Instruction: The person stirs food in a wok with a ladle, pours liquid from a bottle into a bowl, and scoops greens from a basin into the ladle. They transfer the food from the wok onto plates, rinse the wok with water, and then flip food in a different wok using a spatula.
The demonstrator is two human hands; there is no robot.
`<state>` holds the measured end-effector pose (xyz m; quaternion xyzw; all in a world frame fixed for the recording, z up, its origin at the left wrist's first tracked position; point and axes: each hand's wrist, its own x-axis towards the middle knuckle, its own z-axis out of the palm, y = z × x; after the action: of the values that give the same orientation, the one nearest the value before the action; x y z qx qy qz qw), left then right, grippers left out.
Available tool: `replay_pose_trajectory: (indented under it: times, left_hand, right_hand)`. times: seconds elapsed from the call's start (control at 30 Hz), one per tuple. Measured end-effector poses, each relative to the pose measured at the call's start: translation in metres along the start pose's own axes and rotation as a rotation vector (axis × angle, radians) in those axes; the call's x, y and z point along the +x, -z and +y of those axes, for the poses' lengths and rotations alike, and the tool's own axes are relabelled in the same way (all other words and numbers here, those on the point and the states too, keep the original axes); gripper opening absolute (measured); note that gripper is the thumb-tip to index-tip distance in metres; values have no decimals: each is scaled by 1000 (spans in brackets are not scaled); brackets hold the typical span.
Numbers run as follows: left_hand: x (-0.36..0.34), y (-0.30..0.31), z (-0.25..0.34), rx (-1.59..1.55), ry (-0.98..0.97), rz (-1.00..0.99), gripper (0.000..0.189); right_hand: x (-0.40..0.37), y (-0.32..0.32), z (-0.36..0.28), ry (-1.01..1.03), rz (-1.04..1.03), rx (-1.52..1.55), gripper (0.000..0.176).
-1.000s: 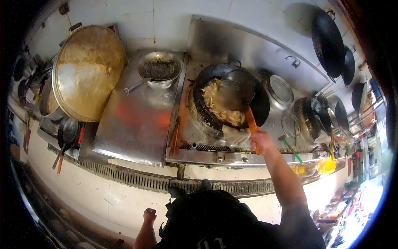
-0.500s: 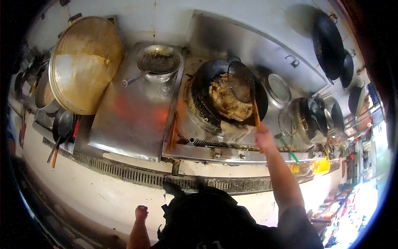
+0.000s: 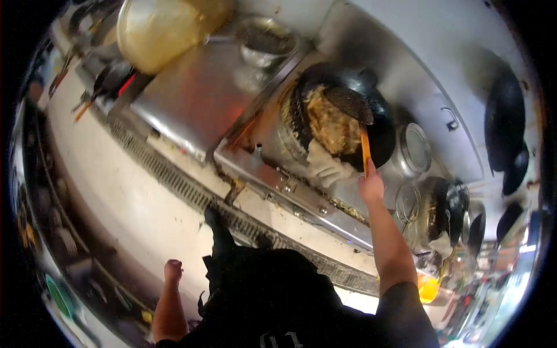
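Note:
My right hand is wrapped round the wooden handle of a wok ladle with a dark, broad round head. The ladle head lies over a heap of brownish food inside a large black wok on the stove. A pale folded cloth rests against the wok's near rim, just left of my right hand. My left hand hangs low at my side, curled closed, away from the stove, with no object showing in it.
A steel worktop left of the stove carries a steel bowl with a strainer on top. A big round metal lid stands beyond. Right of the wok are a round steel container and more woks. A floor drain grate runs along the stove.
The view has tilted and swung, so the stove slants across it. The ladle head has turned over and shifted within the wok. My right hand still grips its handle.

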<state>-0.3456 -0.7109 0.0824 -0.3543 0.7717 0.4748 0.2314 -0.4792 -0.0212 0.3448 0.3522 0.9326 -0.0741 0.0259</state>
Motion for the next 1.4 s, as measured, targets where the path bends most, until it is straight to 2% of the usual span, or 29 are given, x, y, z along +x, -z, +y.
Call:
replay_pose_trajectory:
  times: [0.07,0.1,0.13,0.2,0.27,0.3,0.33,0.4,0.43,0.47,0.5,0.53,0.57,0.6,0.67,0.73,0.8,0.83,0.9,0.97,1.03,1.1,1.13,1.17,1.2,1.23,1.27,1.33,1.4]
  left_hand:
    - [-55,-28,-29,-43,17,-8,11]
    - [-82,-43,-44,-70,108,-32,14]
    - [-55,-52,-158,248,-354,-101,19]
    - [-122,-74,-156,484,-251,-125,23]
    - [-160,-97,-181,345,-31,-89,27]
    - [-187,-99,-168,340,5,-113,31]
    - [-189,-109,-202,226,21,-99,33]
    - [-210,-121,-198,295,194,-109,34]
    - [-226,-123,-169,491,181,-69,38]
    - [-245,-116,-131,558,143,-116,38]
    - [-236,-131,-170,548,-19,-43,36]
    - [-265,-118,-112,375,109,53,35]
    - [-271,-120,-110,377,49,88,37]
    - [-285,-114,-89,217,168,81,36]
    - [-305,-118,-76,124,177,105,35]
    - [-331,-116,-79,-11,183,137,35]
    - [-351,-121,-99,-85,245,174,34]
    - [-361,-127,-119,-120,264,192,34]
    - [-382,-136,-167,-194,308,236,34]
    - [-410,-146,-220,-197,449,290,34]
    - [-441,-152,-267,-190,579,321,35]
    - [-468,-153,-312,-238,698,318,36]
    - [-483,-145,-330,-286,747,317,37]
    - [-494,-143,-351,-309,752,330,38]
    - [-502,-137,-371,-341,769,333,38]
    - [-510,-131,-389,-367,805,337,38]
    - [-515,-126,-404,-385,834,343,38]
    - [-522,-119,-430,-329,790,468,33]
    - [-516,-111,-455,-226,700,536,32]
  right_hand:
    - [-9,-11,18,58,-43,25,72]
    - [-16,-13,30,106,-39,45,72]
    - [-24,-11,40,153,-29,71,71]
    - [-51,7,40,210,-33,118,67]
    - [-78,6,44,487,244,84,62]
    - [-93,-6,45,579,253,83,60]
    - [-108,-21,40,685,261,91,58]
    - [-150,-36,14,819,-115,192,56]
    - [-168,-55,9,877,-223,213,55]
    - [-187,-74,2,957,-339,228,54]
    - [-201,-85,-6,934,-476,168,54]
    - [-212,-96,-12,916,-608,82,54]
    - [-221,-109,-16,947,-670,131,49]
    - [-226,-120,-14,950,-727,166,45]
    - [-211,-157,-6,1060,-841,-124,48]
    - [-183,-222,15,1170,-855,-317,42]
    - [-173,-224,16,1110,-1030,-324,40]
    - [-167,-230,12,1160,-1031,-354,40]
    - [-151,-248,-4,1547,-976,-788,36]
    - [-128,-274,-18,1642,-915,-764,36]
    - [-136,-296,-58,1721,-863,-738,42]
    - [-175,-306,-101,2110,-327,-1578,36]
    - [-199,-306,-116,2131,-312,-1601,36]
    - [-227,-299,-131,1506,-780,-922,30]
    - [-266,-291,-145,795,-1035,-261,24]
    - [-307,-283,-156,806,-1050,-239,18]
    - [-349,-279,-166,813,-1065,-206,23]
    - [-421,-277,-172,1072,-1228,-233,29]
    - [-450,-322,-172,1464,-1126,-345,34]
